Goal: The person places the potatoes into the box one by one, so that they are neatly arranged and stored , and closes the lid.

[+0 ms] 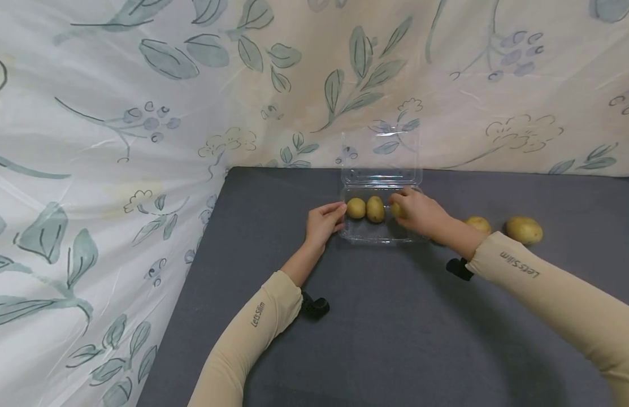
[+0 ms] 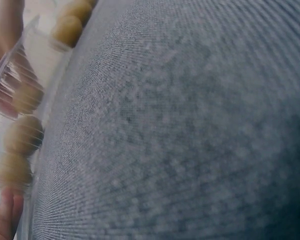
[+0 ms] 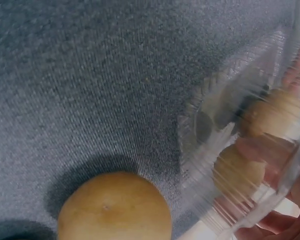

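Observation:
A clear plastic clamshell box [image 1: 375, 234] lies with its lid [image 1: 380, 152] raised against the curtain. Inside its left half two potatoes, one round [image 1: 356, 208] and one oval [image 1: 375, 210], sit side by side. My right hand [image 1: 421, 212] reaches into the right half and grips a third potato [image 1: 397, 210], partly covered by the fingers. Through the ridged wall, the right wrist view shows this potato [image 3: 238, 171] low in the box between the fingers. My left hand [image 1: 324, 223] holds the box by its left side, fingertips [image 2: 7, 205] at the wall beside the nearest potato.
Right of the box, a potato [image 1: 478, 224] partly behind my right wrist and a larger potato [image 1: 524, 230] rest on the dark grey tabletop [image 1: 375, 328]. A leaf-patterned curtain [image 1: 294, 85] hangs behind the table and along its left edge.

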The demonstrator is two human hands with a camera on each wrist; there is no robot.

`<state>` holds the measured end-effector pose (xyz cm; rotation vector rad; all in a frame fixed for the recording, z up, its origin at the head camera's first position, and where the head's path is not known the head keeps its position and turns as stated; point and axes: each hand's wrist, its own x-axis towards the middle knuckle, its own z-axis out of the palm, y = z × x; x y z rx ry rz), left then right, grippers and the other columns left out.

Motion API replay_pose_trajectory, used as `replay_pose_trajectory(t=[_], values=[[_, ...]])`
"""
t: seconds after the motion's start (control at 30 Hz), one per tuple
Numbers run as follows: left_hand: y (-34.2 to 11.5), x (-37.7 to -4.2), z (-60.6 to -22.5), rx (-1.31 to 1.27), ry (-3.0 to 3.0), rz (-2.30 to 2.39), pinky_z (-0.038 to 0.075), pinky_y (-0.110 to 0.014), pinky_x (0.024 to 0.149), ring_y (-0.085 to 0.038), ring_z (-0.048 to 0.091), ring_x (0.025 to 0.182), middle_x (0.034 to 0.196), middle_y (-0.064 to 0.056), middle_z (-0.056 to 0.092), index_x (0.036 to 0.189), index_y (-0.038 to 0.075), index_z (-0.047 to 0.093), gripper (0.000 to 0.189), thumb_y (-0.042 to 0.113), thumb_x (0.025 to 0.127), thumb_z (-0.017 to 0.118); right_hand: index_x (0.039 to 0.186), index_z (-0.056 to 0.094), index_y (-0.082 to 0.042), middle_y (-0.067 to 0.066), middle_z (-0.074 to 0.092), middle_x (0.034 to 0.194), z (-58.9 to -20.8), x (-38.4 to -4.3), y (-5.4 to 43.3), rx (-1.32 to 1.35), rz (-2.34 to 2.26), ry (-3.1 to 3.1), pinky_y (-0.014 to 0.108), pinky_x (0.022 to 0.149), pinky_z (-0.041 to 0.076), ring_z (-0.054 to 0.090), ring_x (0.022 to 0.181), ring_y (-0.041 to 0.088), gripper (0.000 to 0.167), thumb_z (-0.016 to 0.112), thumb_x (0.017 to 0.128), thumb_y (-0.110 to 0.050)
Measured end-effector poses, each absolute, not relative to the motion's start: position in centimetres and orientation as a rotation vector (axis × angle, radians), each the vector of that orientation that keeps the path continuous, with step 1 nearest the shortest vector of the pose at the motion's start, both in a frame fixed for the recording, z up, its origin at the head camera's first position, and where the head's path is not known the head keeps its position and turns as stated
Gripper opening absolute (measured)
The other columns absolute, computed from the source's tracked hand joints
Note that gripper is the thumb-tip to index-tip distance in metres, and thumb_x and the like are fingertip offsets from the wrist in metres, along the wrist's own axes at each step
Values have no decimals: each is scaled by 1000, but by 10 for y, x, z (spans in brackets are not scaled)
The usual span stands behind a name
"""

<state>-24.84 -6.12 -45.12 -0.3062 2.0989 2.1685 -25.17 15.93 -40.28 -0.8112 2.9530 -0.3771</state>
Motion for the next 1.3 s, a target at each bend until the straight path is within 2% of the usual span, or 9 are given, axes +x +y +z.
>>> replay_pose_trajectory(t=[0.27, 0.5, 0.97, 1.1, 1.23, 1.3], values=[[-61, -248, -450, -308, 2098, 2168, 56, -26, 70, -26, 65, 95, 102, -11, 69, 108, 5, 69, 27, 19, 86, 67, 115, 59, 3, 28, 55, 111, -404, -253, 156, -793, -354, 2954, 51, 70, 52, 57, 93, 40, 39, 70, 77, -3], [-60, -247, -449, -313, 2104, 2156, 56, -26, 70, -25, 65, 94, 101, -11, 69, 108, 5, 69, 26, 20, 86, 67, 114, 57, 4, 27, 56, 105, -408, -252, 155, -782, -355, 2974, 49, 65, 52, 59, 85, 37, 39, 70, 78, -4], [-60, -248, -450, -317, 2103, 2170, 56, -26, 70, -25, 65, 94, 101, -11, 69, 107, 5, 69, 26, 19, 86, 67, 110, 59, 5, 25, 58, 100, -409, -255, 155, -800, -426, 2994, 47, 67, 52, 58, 85, 35, 36, 70, 76, -3], [-59, -248, -450, -304, 2099, 2175, 56, -26, 69, -26, 65, 94, 101, -11, 69, 107, 5, 69, 26, 19, 86, 67, 112, 59, 3, 23, 58, 101, -404, -255, 155, -752, -467, 2982, 39, 57, 47, 55, 75, 29, 34, 66, 79, -5], [-60, -248, -450, -305, 2095, 2176, 56, -26, 69, -25, 65, 94, 102, -11, 69, 108, 4, 69, 26, 19, 86, 67, 114, 60, -2, 21, 60, 107, -394, -256, 155, -673, -470, 2962, 30, 45, 37, 48, 60, 21, 32, 62, 85, -15], [-61, -248, -450, -309, 2092, 2177, 56, -26, 69, -25, 65, 93, 102, -10, 69, 107, 4, 69, 26, 19, 86, 67, 115, 61, -4, 20, 61, 109, -387, -256, 155, -647, -456, 2940, 28, 42, 35, 50, 58, 19, 32, 61, 87, -20]])
